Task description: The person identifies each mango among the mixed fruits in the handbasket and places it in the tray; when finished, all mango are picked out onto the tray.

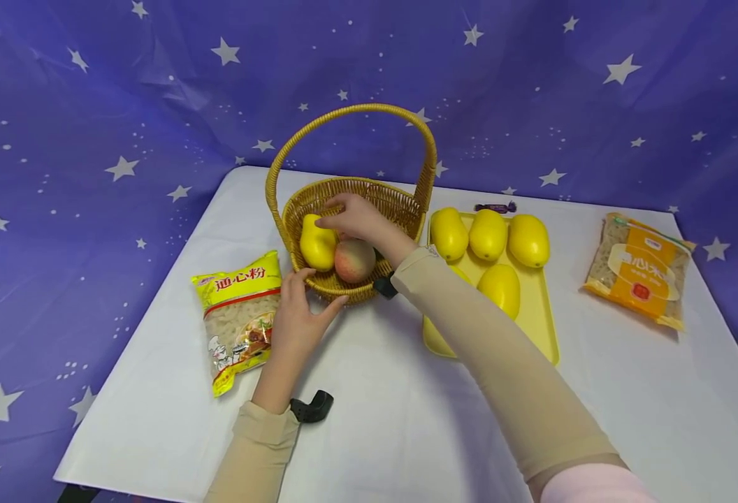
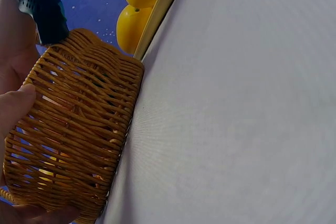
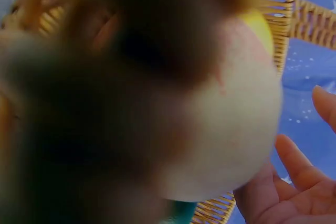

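Note:
A wicker basket [image 1: 394, 195] with a tall arched handle stands at the back of the table. Inside it lie a yellow fruit [image 1: 317, 244] with a narrowed top and a pinkish peach [image 1: 354, 261]. My right hand [image 1: 361, 218] reaches into the basket above the peach, with its fingertips by the yellow fruit; what lies beneath its palm is hidden. At the front left rim, my left hand [image 1: 300, 314] touches the basket from outside, fingers and thumb spread. The thumb [image 2: 18, 106] rests against the woven wall in the left wrist view. Blurred dark shapes cover much of the right wrist view.
Right of the basket, a yellow tray [image 1: 537, 300] bears several yellow fruits [image 1: 488, 235], partly behind my right sleeve. A purple-wrapped candy [image 1: 495, 207] lies behind it. A yellow pasta bag [image 1: 240, 318] lies left of the basket, an orange bag [image 1: 639, 272] far right.

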The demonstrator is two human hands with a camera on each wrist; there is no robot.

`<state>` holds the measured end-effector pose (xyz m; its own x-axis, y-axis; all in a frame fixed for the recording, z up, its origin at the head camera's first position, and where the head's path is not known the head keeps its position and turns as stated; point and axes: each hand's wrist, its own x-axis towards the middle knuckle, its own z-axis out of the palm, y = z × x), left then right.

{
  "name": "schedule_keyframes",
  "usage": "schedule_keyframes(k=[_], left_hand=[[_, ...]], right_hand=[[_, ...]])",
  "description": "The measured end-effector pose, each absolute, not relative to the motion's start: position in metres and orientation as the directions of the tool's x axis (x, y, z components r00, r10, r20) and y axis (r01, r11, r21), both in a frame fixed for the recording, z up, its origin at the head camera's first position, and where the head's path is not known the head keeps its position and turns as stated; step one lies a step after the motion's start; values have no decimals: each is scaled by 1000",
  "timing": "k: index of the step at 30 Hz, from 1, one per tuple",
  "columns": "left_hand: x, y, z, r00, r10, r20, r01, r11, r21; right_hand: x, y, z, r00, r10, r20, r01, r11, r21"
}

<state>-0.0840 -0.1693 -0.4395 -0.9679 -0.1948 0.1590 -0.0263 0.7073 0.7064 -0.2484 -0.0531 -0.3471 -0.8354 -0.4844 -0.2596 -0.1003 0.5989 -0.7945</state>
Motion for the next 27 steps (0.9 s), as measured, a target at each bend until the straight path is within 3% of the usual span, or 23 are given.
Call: schedule_keyframes(k=[18,27], left_hand=[[-84,-167,-440,-969,-185,165,-17,712,702],[-84,-168,-440,-964,-199,175,-23,721,692]], right_hand=[[-254,-58,-384,-848,-489,-204,-205,657,-725],[-255,-61,-385,-799,-545,-254,-208,647,-733]])
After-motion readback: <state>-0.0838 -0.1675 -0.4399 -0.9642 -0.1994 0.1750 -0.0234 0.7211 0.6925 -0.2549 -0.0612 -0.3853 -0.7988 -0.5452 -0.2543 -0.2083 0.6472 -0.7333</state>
